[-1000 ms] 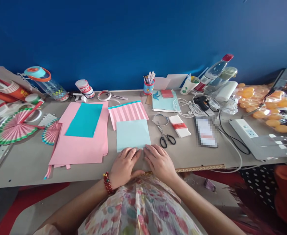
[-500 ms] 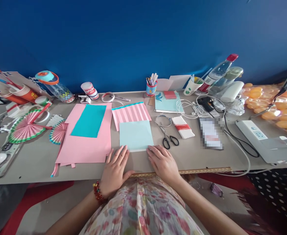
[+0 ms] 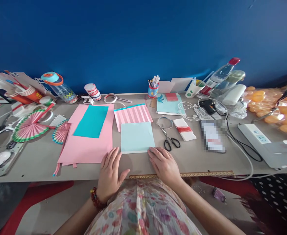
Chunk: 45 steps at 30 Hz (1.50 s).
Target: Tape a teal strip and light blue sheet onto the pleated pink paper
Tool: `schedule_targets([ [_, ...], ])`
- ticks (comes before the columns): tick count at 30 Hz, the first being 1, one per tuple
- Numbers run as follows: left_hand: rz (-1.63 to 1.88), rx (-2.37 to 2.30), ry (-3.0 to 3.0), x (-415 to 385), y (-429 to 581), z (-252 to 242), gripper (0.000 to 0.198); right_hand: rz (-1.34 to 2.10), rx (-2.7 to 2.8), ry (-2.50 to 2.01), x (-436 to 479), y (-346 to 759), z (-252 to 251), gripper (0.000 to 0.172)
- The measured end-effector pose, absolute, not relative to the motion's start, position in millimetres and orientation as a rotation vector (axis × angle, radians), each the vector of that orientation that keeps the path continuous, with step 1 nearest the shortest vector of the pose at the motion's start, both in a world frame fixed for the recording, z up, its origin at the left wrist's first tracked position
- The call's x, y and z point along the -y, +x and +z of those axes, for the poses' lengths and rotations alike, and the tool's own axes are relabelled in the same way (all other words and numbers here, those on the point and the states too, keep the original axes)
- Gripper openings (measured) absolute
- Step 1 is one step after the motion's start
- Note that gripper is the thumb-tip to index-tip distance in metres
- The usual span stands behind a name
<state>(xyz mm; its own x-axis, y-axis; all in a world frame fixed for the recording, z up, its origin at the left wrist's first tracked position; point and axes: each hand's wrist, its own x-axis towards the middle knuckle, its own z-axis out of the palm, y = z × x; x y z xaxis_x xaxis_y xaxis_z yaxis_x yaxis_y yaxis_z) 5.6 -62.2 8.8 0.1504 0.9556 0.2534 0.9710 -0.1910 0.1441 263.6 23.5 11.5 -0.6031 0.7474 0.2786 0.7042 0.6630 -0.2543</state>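
A folded pale blue paper point(image 3: 137, 137) lies on the grey table point(image 3: 38, 160) in front of me. My left hand point(image 3: 111, 171) lies flat with fingers spread, its fingertips at the paper's near left corner and on the edge of the large pink sheet point(image 3: 87, 143). My right hand point(image 3: 164, 164) lies flat with its fingertips at the paper's near right corner. Neither hand holds anything. Behind the blue paper lies a pleated pink paper point(image 3: 132, 114) with a teal edge. A teal sheet point(image 3: 91, 121) rests on the pink sheet.
Black scissors point(image 3: 168, 137) and a card wound with red thread point(image 3: 184, 129) lie right of the paper. Paper fans point(image 3: 31, 126) sit at the left. A pen cup point(image 3: 153, 89), bottles point(image 3: 219, 75), cables, a power strip point(image 3: 256, 135) and a bag of orange balls point(image 3: 273, 104) crowd the back and right.
Both hands slid apart along the blue paper's near edge, the left hand going left to the corner by the pink sheet. The view shifted a little.
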Motion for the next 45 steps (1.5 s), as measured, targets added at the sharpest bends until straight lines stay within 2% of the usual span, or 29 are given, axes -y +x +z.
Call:
schedule_targets([
  [9, -0.206, 1.694, -2.557, 52, 3, 6, 0.083, 0.224, 2.494, -1.161, -23, 270, 11, 0.037],
  [19, -0.208, 1.664, -2.505, 55, 2, 1, 0.078, 0.123, 2.437, -1.205, -18, 284, 8, 0.039],
  [25, -0.201, 1.634, -2.507, 56, -1, 1, 0.078, 0.130, 2.380, -1.175, -38, 294, 26, 0.028],
  [33, -0.164, 1.578, -2.520, 56, -2, 5, 0.079, -0.053, 2.355, -1.503, -86, 318, 27, 0.028],
  [45, -0.148, 1.556, -2.563, 60, 0, 12, 0.066, -0.041, 2.358, -1.376, -81, 306, 19, 0.027],
])
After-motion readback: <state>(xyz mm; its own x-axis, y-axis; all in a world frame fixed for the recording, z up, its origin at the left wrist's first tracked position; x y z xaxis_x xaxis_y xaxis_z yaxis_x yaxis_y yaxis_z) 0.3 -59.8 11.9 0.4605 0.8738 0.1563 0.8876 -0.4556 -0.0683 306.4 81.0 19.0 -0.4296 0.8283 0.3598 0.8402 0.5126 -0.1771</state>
